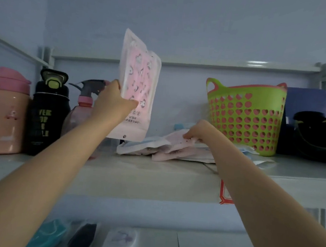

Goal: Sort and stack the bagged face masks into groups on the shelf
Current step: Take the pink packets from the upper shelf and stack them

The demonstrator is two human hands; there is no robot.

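Left hand [113, 102] pinches one pink bagged mask [138, 82] upright. Right hand [198, 132] curls round the top bag [182, 143] of one pile [146, 149]. Three bottles [47, 114] left, one green basket [244, 118] right

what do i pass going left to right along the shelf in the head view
pink bottle → black bottle → pink spray bottle → raised mask bag held by the left hand → pile of bagged masks, the right hand pinching its top bag → green basket → black object
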